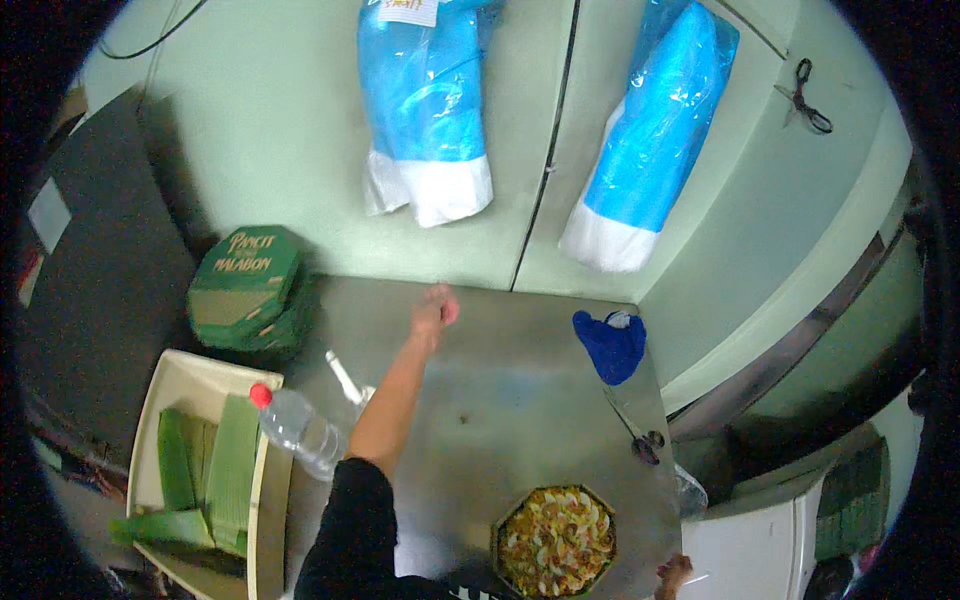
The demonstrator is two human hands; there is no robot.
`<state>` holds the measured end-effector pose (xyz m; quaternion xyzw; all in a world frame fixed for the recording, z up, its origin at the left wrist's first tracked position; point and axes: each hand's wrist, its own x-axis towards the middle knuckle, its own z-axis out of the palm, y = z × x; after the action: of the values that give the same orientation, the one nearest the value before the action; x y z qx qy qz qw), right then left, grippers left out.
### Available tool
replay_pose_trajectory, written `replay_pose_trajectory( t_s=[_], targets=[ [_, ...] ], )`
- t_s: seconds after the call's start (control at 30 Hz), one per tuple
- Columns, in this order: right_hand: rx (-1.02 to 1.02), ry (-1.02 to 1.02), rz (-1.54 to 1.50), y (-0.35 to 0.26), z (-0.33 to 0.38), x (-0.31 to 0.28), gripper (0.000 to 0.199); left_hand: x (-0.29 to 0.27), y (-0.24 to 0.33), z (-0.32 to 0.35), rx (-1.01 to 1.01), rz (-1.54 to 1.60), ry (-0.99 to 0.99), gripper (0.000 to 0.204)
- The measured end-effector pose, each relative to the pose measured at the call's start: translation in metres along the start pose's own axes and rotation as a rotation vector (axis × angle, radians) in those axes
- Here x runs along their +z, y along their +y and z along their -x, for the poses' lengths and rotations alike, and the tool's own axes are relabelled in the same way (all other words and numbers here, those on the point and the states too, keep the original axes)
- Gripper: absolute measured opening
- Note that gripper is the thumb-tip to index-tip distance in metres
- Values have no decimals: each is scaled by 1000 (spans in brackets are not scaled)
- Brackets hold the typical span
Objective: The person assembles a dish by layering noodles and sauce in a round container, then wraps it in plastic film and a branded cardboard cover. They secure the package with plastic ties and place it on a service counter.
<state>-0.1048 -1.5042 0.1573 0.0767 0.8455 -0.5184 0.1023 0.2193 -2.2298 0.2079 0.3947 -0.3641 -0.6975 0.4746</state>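
Hands first: your left hand (pixel 435 310) is stretched far out over the bare steel desk (pixel 520 400), fingers curled in loosely toward a fist, holding nothing, no object under it. Your right hand (pixel 673 574) shows only at the lower edge of the frame, by the near right corner of the desk; whether it is open or closed cannot be told from here (only a bit of it is in view).

Nearest your right hand sits an octagonal tray of noodles (pixel 555 541), topped with pale slices, on the near part of the desk, just left of that hand.

Along your left forearm: a clear plastic bottle with a red cap (pixel 297 428) lies tilted at the left edge of the desk, and a small white utensil (pixel 343 376) lies just beside your arm. Farther left, a stack of green octagonal lids (pixel 248 290) stands at the far left corner, well apart from your left hand. A cream tray (pixel 190 375) below it holds cut banana leaves (pixel 205 470).

On the right side of the desk, a blue cloth (pixel 611 345) lies at the far edge, and a pair of scissors (pixel 640 438) lies near the right edge. Two blue plastic-wrapped bundles (pixel 430 110) lean on the green wall behind.
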Motion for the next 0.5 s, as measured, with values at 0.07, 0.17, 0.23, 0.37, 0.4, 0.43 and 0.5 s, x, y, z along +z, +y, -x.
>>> replay_pose_trajectory(
  t_s=[0.07, 0.17, 0.23, 0.37, 0.4, 0.43, 0.5],
  targets=[
    [-451, -175, 35, -27, 18, -8, 47, 37, 31, -34, -32, 465, 25, 34],
    [-454, -100, -85, -109, 56, 34, 4, 61, 86, -60, -25, 922, -73, 40],
    [-629, -236, -119, -176, 87, 90, 4, 63, 108, -57, 62, 999, -49, 42],
    [-1208, -560, 225, -302, 178, 205, 10, 60, 119, -16, 310, 1009, 9, 44],
    [-1375, -646, 175, -330, 207, 237, 10, 62, 119, -2, 384, 1007, 4, 41],
    [-1706, -637, 94, -358, 236, 268, 10, 62, 121, 14, 411, 1015, 7, 41],
    [-2027, -533, -42, -404, 296, 332, 17, 51, 130, 49, 480, 1018, 33, 41]
  ],
)
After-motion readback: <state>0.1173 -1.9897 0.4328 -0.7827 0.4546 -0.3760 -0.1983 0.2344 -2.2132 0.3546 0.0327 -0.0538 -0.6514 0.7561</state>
